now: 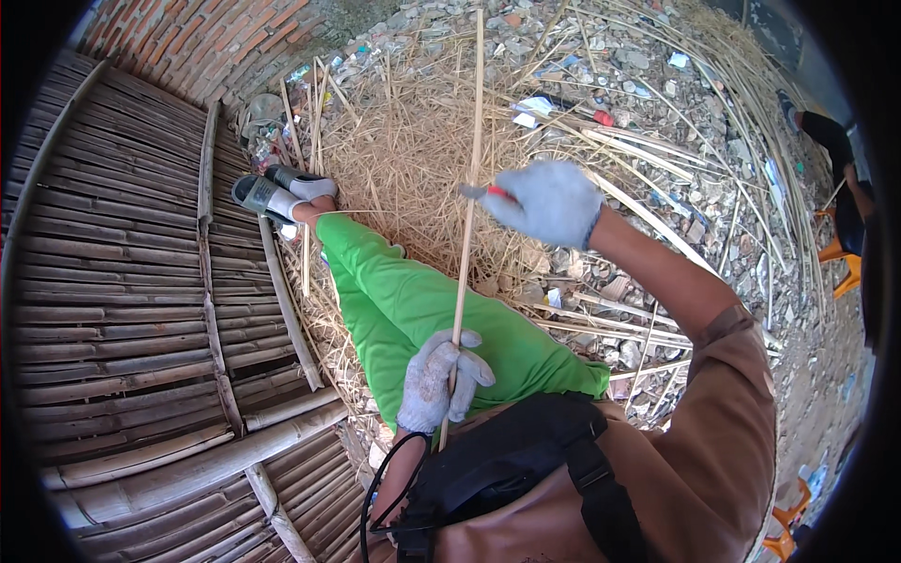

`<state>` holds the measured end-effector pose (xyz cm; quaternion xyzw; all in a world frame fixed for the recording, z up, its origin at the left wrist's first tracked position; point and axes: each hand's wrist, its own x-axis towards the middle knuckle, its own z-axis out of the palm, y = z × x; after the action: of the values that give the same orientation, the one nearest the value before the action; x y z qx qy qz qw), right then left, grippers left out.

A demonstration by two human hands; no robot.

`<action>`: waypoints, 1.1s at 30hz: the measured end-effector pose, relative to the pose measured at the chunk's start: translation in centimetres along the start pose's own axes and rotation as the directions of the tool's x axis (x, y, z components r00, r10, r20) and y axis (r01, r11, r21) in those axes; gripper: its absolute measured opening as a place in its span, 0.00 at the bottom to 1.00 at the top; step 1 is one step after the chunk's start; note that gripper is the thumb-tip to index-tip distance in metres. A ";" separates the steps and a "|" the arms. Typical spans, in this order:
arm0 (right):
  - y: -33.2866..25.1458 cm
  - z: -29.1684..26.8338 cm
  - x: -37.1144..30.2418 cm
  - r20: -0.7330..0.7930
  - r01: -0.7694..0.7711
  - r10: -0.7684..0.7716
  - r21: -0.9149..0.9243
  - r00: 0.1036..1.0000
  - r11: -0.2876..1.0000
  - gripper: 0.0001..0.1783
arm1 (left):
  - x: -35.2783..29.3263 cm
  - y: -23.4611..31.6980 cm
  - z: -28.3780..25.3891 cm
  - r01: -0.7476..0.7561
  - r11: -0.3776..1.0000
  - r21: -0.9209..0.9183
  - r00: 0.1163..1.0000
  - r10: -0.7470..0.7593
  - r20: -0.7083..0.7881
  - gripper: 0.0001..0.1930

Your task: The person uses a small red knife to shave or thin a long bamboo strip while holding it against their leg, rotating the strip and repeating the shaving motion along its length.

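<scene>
A long, thin bamboo strip (pixel 474 113) runs upright through the middle of the head view, from my lap to beyond my feet. My left hand (pixel 439 377), in a pale, dirt-marked work glove, is closed around its lower part above my green trousers (pixel 413 291). Farther up, my right hand (pixel 549 202), in a light grey glove, is closed on a small red-handled tool (pixel 500 193). The tool's grey metal end meets or crosses the strip; its exact kind is too small to make out. The right-hand fingertips are partly hidden.
A bamboo-slat platform (pixel 122 310) fills the left side. Straw-like shavings (pixel 413 141) and rubble surround my legs, with more bamboo strips (pixel 648 155) lying to the right. A brick wall (pixel 206 42) stands at the far left. Another person (pixel 849 178) sits at the right edge on an orange chair (pixel 845 272).
</scene>
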<state>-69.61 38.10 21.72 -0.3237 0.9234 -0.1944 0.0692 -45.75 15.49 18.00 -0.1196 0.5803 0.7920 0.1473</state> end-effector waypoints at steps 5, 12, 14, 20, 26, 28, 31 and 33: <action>-0.5 1.7 -0.9 -0.109 0.149 -0.150 -0.014 0.983 0.989 0.33 | -0.2 -0.3 -0.2 0.016 0.999 -0.049 1.000 -0.015 0.018 0.24; -1.2 1.0 -1.3 -0.074 0.125 -0.126 -0.017 0.989 0.992 0.36 | 0.1 -0.4 -0.1 -0.032 0.999 -0.007 0.999 0.032 -0.029 0.26; -0.6 -0.4 -0.1 -0.035 -0.029 0.029 -0.017 0.999 0.999 0.36 | 0.0 -0.6 0.0 -0.049 0.999 -0.024 0.998 0.048 -0.028 0.26; -0.8 1.8 -1.4 0.003 0.108 -0.108 0.043 0.994 0.993 0.38 | 0.1 -0.2 0.2 -0.055 0.998 0.015 0.998 0.056 -0.029 0.23; -0.1 1.2 -0.5 -0.046 0.060 -0.058 0.037 0.997 0.998 0.42 | -0.1 0.0 0.0 -0.012 0.999 0.034 0.999 0.013 -0.039 0.23; -1.1 2.1 -1.4 -0.034 0.156 -0.154 0.077 0.987 0.985 0.43 | 0.0 -0.2 -0.3 -0.037 0.999 0.023 0.999 0.038 -0.031 0.23; -0.7 1.5 -0.6 -0.022 0.155 -0.154 0.056 0.988 0.986 0.43 | 0.2 -0.5 -0.4 -0.035 0.999 0.004 0.999 0.035 -0.041 0.23; 0.5 2.7 -0.2 -0.077 0.144 -0.142 0.025 0.987 0.989 0.42 | 0.4 -0.5 -0.1 -0.024 1.000 -0.004 0.999 0.024 -0.037 0.23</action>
<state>-69.03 37.77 19.00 -0.3806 0.8966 -0.2249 0.0255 -45.90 15.55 17.42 -0.1278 0.5827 0.7925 0.1268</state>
